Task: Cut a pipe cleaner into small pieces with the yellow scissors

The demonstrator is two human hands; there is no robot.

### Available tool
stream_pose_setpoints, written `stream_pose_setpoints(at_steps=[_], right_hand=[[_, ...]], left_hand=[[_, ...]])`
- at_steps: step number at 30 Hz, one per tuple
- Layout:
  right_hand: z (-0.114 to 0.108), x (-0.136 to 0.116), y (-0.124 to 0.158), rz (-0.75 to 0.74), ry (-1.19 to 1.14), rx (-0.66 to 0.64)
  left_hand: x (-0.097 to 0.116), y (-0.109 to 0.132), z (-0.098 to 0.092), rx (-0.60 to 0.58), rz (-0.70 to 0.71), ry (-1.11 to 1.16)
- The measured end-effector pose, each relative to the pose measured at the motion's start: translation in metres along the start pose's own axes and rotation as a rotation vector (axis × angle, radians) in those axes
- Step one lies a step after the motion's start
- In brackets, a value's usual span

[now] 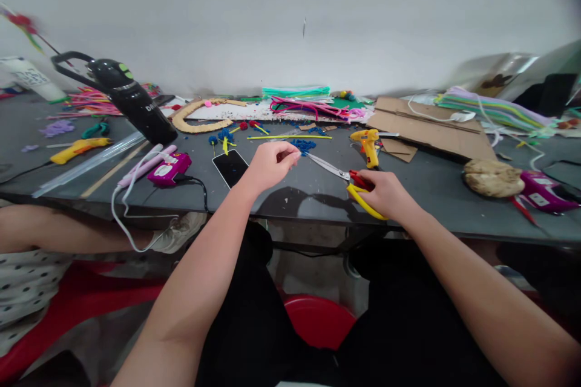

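Note:
In my right hand [384, 193] is a pair of scissors [330, 167] with red and yellow handles. Their silver blades look nearly closed and point left over the grey table. Just left of the tips, my left hand [275, 163] is closed in a pinch; whatever it may hold is too small to make out. Beyond its fingertips lies a small heap of blue fuzzy pieces [303, 146]. A yellow pipe cleaner [290, 137] runs across the table behind the hand. Left of it are blue and yellow fuzzy flowers [224, 138] above a phone [227, 168], partly covered by my forearm.
A yellow glue gun [370, 144] stands behind the scissors, near cardboard [431, 127]. Left are a black bottle [136, 106], a purple box [170, 169] with cables and another yellow glue gun [79, 150]. Pipe cleaner bundles [313, 107] lie at the back. Another person's leg [68, 228] shows at left.

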State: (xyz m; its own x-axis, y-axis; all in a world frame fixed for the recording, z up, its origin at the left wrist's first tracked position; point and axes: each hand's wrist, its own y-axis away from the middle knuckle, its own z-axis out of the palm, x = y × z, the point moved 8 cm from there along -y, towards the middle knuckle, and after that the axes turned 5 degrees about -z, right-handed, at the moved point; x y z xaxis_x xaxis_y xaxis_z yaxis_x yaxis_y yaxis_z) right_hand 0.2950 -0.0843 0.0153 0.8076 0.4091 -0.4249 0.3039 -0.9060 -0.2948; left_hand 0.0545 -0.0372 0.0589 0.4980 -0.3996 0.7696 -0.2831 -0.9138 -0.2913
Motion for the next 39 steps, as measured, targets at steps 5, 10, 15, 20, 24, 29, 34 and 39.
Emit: stream_pose_setpoints(at_steps=[5,10,15,20,24,29,34,39], right_hand=[[0.0017,0.0014,-0.0004,0.007,0.017,-0.013],[0.0028,0.0035,0.0001,0.006,0.016,-0.018],[0.0025,0.0043,0.0002,0.021,0.019,-0.018],[0.0036,0.0055,0.0004,0.024,0.018,-0.023],[0.0033,0.0045,0.0006,0.008,0.020,-0.014],[0.0022,0.0038,0.0006,0.013,0.031,-0.005],[0.0014,0.0045,0.0005,0.022,0.040,0.002],[-0.0020,0.0037,0.0005,0.040,0.003,0.032]], left_hand=[[-0.0013,-0.0001,0.0013,-0.010,-0.012,-0.003],[-0.0008,-0.0004,0.0013,-0.005,-0.007,-0.010],[0.0011,-0.0003,0.0014,-0.005,0.013,-0.031],[0.0016,-0.0002,0.0011,-0.005,0.020,-0.044],[0.0010,-0.0005,0.0016,-0.008,0.013,-0.046],[0.0005,-0.0005,0.0025,-0.012,0.020,-0.051],[-0.0006,-0.0008,0.0022,-0.008,0.017,-0.044],[0.0003,-0.0015,0.0013,0.001,0.023,-0.041]])
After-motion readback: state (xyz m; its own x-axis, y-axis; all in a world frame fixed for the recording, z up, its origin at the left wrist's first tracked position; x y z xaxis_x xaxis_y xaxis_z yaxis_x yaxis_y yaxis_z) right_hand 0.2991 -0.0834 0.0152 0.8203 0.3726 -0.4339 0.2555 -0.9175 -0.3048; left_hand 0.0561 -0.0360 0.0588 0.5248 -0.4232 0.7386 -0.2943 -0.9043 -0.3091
